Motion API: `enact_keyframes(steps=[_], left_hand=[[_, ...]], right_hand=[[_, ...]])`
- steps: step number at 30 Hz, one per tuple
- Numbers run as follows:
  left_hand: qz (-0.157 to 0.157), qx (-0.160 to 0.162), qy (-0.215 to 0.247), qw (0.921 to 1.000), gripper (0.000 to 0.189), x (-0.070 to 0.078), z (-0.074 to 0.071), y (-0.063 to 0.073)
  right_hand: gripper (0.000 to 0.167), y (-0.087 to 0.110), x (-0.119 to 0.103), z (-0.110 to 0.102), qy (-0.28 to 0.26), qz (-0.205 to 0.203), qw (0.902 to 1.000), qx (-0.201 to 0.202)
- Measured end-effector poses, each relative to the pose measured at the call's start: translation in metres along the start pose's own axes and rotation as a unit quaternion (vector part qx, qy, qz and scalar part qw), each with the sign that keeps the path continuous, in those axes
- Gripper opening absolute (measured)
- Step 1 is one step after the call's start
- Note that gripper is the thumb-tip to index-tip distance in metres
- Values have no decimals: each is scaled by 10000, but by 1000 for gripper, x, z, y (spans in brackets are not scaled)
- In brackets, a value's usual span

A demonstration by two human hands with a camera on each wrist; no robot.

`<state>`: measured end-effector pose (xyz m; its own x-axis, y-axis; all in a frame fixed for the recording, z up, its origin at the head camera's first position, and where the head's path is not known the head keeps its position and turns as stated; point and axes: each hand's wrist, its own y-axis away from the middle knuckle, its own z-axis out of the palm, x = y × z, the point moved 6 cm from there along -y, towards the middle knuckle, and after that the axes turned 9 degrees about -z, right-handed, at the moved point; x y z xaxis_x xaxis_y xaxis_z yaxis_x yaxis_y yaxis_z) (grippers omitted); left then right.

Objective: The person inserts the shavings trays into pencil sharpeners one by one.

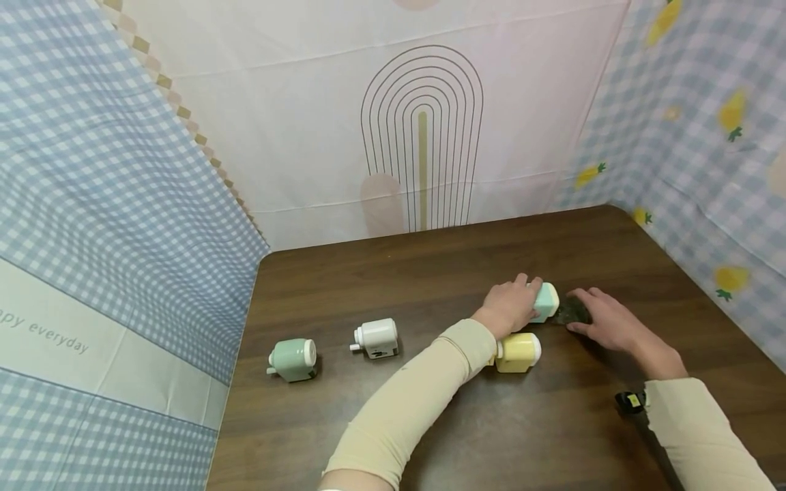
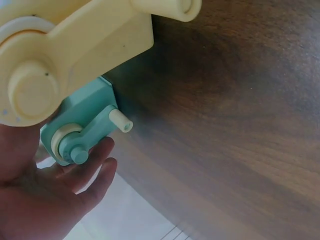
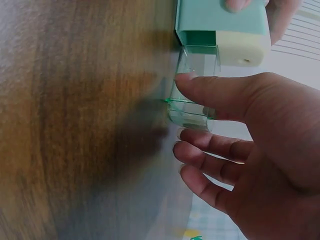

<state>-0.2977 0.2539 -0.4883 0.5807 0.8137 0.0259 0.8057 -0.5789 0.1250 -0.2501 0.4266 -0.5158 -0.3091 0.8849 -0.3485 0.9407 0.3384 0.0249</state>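
My left hand (image 1: 510, 308) grips a teal hand-crank pencil sharpener (image 1: 544, 304) at the back right of the table. The crank (image 2: 97, 131) of that sharpener shows in the left wrist view. Between thumb and forefinger, my right hand (image 1: 609, 326) pinches a clear shavings drawer (image 3: 194, 62). In the right wrist view the drawer stands well out of the sharpener's end, its inner edge at the opening. Just in front of the left wrist is a yellow sharpener (image 1: 517, 353), its crank side partly hidden by the sleeve and large in the left wrist view.
A white sharpener (image 1: 377, 337) and a sage-green sharpener (image 1: 293, 360) stand to the left on the brown wooden table (image 1: 344, 423). Near the right sleeve lies a small black and yellow object (image 1: 630, 401). Patterned cloth (image 1: 307, 136) hangs along the back and sides.
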Motion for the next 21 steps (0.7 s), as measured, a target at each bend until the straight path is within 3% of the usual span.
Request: enact_keyframes(steps=[10, 21], left_hand=[[-19, -57, 22, 10000, 69, 1, 2, 1], [15, -45, 102, 9999, 68, 0, 1, 1]], right_hand=[[68, -4, -8, 4, 23, -132, 9999, 38], [65, -3, -6, 9, -12, -236, 9987, 450]])
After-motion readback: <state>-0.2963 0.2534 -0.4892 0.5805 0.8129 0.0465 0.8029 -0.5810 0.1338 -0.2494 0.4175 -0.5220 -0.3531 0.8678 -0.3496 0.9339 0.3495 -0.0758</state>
